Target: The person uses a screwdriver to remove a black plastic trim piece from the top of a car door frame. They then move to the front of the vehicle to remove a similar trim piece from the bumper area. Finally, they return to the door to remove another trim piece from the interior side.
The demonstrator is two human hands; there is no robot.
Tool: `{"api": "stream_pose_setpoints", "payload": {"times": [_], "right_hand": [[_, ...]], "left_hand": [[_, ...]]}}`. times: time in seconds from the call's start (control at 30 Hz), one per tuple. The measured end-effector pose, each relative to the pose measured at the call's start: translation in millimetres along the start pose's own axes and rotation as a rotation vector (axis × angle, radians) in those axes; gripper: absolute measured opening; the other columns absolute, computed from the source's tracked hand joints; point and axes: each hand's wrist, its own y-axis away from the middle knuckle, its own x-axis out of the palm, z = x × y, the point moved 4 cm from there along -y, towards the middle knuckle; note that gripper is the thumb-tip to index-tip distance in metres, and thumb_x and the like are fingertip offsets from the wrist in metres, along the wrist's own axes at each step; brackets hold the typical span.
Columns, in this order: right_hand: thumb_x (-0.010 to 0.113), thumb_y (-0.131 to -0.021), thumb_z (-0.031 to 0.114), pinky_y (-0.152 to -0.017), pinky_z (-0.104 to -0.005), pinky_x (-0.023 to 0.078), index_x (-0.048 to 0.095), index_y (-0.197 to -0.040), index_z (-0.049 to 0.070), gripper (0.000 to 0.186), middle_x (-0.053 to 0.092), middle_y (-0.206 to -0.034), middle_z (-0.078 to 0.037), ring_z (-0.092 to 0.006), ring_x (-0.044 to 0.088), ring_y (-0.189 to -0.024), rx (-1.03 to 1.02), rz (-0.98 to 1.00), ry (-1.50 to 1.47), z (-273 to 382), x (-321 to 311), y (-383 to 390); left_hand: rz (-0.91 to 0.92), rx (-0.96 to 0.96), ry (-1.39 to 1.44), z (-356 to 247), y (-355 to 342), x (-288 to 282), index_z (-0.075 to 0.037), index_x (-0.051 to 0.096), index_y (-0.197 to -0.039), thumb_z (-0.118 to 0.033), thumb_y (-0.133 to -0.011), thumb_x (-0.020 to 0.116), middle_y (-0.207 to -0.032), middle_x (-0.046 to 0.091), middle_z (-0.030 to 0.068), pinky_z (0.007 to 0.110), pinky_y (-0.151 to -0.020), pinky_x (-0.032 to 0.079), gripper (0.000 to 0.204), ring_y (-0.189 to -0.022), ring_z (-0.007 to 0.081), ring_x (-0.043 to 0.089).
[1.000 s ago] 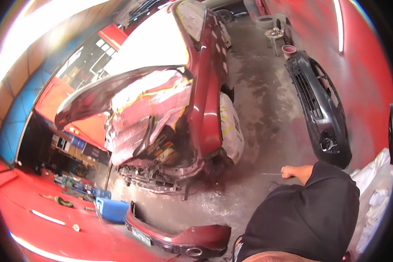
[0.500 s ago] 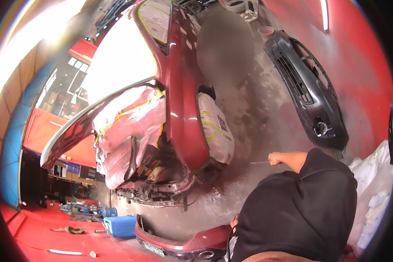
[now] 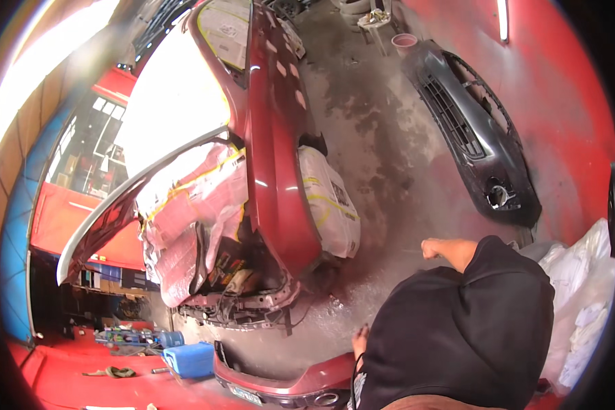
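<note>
My right hand [image 3: 432,248] reaches out from a dark sleeve, over the floor between the car and the black bumper. Its fingers look curled, and what they hold, if anything, is too small to make out. My left hand [image 3: 360,337] shows only in part beside my dark clothing, near the end of the dark red bumper [image 3: 294,387]. A thin black cord [image 3: 355,372] runs down from beside it; whether the fingers grip it is unclear. Ahead stands a dark red car [image 3: 280,184], its front end stripped, with masking sheets [image 3: 329,198] over the wheel area and engine bay.
The raised hood [image 3: 106,222] juts out to the left. A black bumper [image 3: 468,133] stands along the red wall at right, near a pink tub [image 3: 404,42]. White plastic sheeting [image 3: 584,294] lies at far right. A blue box [image 3: 190,360] sits near the dark red bumper.
The view has shifted slightly, so the car appears farther left. A thin pale line beside my right hand no longer shows. The blurred patch over the floor is gone.
</note>
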Motion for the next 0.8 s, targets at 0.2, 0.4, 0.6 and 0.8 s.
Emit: {"api": "stream_pose_setpoints", "payload": {"times": [0.2, 0.4, 0.6, 0.8], "right_hand": [[0.070, -0.079, 0.017, -0.062, -0.0424, 0.057, 0.074, -0.092, 0.002, 0.021, 0.073, -0.082, -0.017, -0.0286, 0.072, -0.069, -0.067, 0.102, 0.087, 22.9, 14.9, 1.8], [0.061, -0.082, 0.010, -0.055, -0.0393, 0.057, 0.074, -0.097, 0.001, 0.022, 0.072, -0.076, -0.016, -0.0239, 0.069, -0.058, -0.258, 0.135, 0.356, 24.9, 35.4, -47.7], [0.061, -0.084, 0.006, -0.046, -0.0375, 0.052, 0.069, -0.105, -0.004, 0.025, 0.067, -0.068, -0.015, -0.0220, 0.064, -0.051, -0.280, 0.322, 0.346, 122.4, 68.1, -49.2], [0.062, -0.084, 0.008, -0.044, -0.0381, 0.051, 0.061, -0.126, -0.002, 0.043, 0.067, -0.070, -0.014, -0.0217, 0.063, -0.052, -0.290, 0.441, 0.485, 240.5, 123.4, -56.0]], "left_hand": [[0.211, 0.607, -0.161, -235.4, 75.6, 76.0, 0.009, 0.060, -0.119, -0.017, -0.097, 0.062, -0.089, 0.070, 0.0161, 0.035, -0.079, 0.055, 0.034, -0.078, 0.0219, 0.067], [0.760, 1.378, 0.193, -379.5, 264.5, 99.5, -0.004, 0.072, -0.083, -0.025, -0.095, 0.064, -0.055, 0.060, 0.0091, 0.056, -0.085, 0.051, 0.025, -0.049, 0.0251, 0.063], [0.927, 1.836, 0.243, -373.3, 371.2, 39.1, 0.003, 0.072, -0.081, 0.004, -0.078, 0.061, -0.058, 0.058, 0.0073, 0.035, -0.071, 0.055, 0.011, -0.053, 0.0175, 0.061], [0.684, 2.331, 0.375, -360.6, 378.4, -64.5, 0.007, 0.070, -0.080, 0.009, -0.078, 0.055, -0.057, 0.056, 0.0096, 0.035, -0.083, 0.059, 0.016, -0.051, 0.0190, 0.057]]}}
